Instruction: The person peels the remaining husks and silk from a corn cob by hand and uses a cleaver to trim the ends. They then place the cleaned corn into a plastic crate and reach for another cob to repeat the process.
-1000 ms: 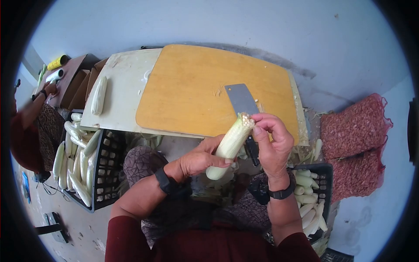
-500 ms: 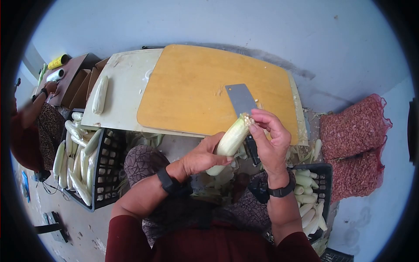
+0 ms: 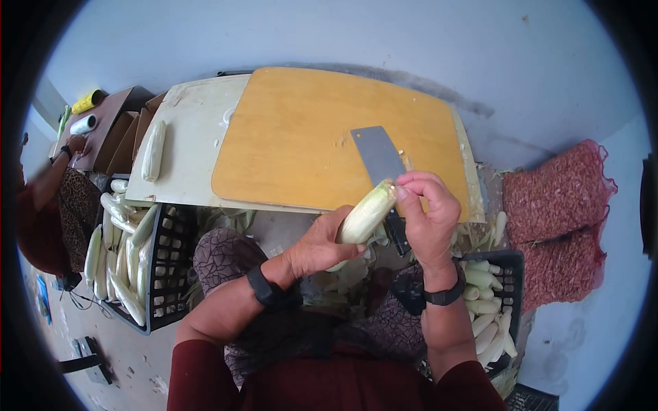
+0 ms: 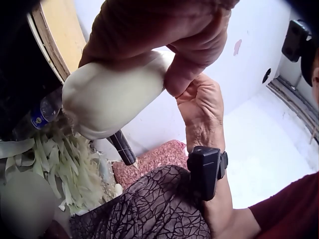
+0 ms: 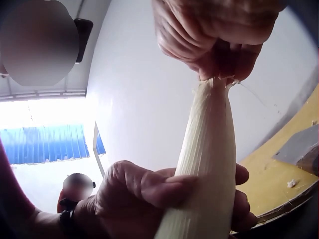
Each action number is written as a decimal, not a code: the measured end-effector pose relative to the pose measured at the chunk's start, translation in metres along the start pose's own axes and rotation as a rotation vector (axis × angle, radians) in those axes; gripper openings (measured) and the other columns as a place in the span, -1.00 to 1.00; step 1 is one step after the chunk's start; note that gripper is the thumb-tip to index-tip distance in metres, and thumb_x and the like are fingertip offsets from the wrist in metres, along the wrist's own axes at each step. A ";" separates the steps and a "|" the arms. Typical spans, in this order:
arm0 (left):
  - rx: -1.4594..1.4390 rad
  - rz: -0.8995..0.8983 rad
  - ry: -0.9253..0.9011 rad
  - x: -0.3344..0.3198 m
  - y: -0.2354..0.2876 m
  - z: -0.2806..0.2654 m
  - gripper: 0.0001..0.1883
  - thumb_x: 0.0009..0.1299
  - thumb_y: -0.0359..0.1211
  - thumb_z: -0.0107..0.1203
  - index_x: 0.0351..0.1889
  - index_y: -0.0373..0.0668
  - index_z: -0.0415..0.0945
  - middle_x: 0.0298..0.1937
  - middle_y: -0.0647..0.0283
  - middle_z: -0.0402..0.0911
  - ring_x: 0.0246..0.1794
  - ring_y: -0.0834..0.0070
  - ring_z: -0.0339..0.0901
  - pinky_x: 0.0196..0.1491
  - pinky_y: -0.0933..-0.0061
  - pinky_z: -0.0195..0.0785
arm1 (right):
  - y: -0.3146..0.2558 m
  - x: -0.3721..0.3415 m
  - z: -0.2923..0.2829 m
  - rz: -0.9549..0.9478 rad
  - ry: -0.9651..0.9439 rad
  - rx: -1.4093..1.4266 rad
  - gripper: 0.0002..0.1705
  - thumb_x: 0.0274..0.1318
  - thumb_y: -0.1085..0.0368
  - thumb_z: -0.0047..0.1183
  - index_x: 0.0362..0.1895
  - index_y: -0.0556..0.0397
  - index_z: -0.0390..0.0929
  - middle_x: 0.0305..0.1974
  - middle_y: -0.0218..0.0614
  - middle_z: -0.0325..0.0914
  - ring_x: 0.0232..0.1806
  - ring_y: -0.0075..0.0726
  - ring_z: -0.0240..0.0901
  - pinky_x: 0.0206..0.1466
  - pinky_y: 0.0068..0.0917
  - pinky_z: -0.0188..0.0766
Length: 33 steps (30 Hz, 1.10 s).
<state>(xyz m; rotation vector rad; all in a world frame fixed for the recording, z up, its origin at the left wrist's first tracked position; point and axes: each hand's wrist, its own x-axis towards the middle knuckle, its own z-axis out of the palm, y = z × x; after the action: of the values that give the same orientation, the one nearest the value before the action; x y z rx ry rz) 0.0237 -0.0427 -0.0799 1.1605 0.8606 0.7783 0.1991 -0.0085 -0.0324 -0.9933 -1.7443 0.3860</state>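
Observation:
A pale green, husked corn ear (image 3: 369, 215) is tilted in front of the body, over the near edge of the yellow board. My left hand (image 3: 317, 245) grips its lower part, the thumb lying along it in the right wrist view. At the ear's upper end, my right hand (image 3: 430, 218) pinches the tip with thumb and fingers, which hide part of the tip. A cleaver (image 3: 378, 155) lies on the yellow board (image 3: 295, 137), its dark handle (image 3: 396, 233) jutting past the near edge behind the ear.
Black crates (image 3: 171, 274) (image 3: 513, 281) with several corn ears stand left and right. One ear (image 3: 154, 152) lies on the pale tabletop (image 3: 195, 103). Red mesh sacks (image 3: 558, 198) lean at the right wall. Another person's arm (image 3: 51, 179) is at far left. Husks (image 4: 75, 169) lie below.
The corn ear has tilted so that less of its lower end shows below my left hand. My right fingers have closed in over its tip. The whole view has shifted slightly.

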 end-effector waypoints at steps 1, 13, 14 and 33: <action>0.000 -0.004 -0.002 -0.001 0.001 0.000 -0.47 0.16 -0.54 0.15 0.13 -0.26 0.28 -0.17 0.32 0.46 -0.18 0.62 0.41 -0.06 0.55 0.31 | 0.000 0.000 -0.001 0.026 -0.009 0.044 -0.94 -0.04 0.55 0.06 -0.47 0.21 0.44 -0.40 -0.20 0.52 -0.39 -0.34 0.46 -0.29 -0.50 0.39; -0.036 -0.020 -0.030 -0.001 0.000 -0.002 -0.50 0.17 -0.54 0.14 0.10 -0.26 0.29 -0.21 0.33 0.46 -0.22 0.62 0.41 -0.12 0.55 0.32 | 0.001 0.002 -0.015 0.339 0.060 0.431 -0.82 0.19 0.41 -0.08 -0.48 0.21 0.41 -0.46 -0.35 0.48 -0.44 -0.57 0.35 -0.33 -0.60 0.32; -0.029 -0.026 -0.023 -0.001 0.001 -0.002 -0.50 0.17 -0.55 0.14 0.10 -0.26 0.29 -0.21 0.33 0.46 -0.22 0.62 0.41 -0.13 0.54 0.32 | -0.002 0.002 -0.017 0.337 0.060 0.433 -0.82 0.19 0.41 -0.08 -0.48 0.21 0.41 -0.46 -0.35 0.48 -0.44 -0.57 0.35 -0.33 -0.60 0.32; 0.247 0.123 0.143 -0.003 0.000 -0.002 -0.50 0.12 -0.47 0.22 0.04 -0.29 0.33 -0.20 0.27 0.47 -0.16 0.58 0.39 -0.06 0.51 0.27 | -0.001 -0.003 -0.004 0.049 -0.058 0.002 -0.91 -0.02 0.52 0.08 -0.35 0.25 0.50 -0.32 -0.15 0.55 -0.33 -0.28 0.53 -0.22 -0.47 0.47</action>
<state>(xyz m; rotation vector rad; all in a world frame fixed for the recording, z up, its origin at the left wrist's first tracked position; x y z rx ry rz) 0.0205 -0.0441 -0.0801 1.3987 1.0337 0.8812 0.2029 -0.0126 -0.0322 -1.0342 -1.7733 0.4522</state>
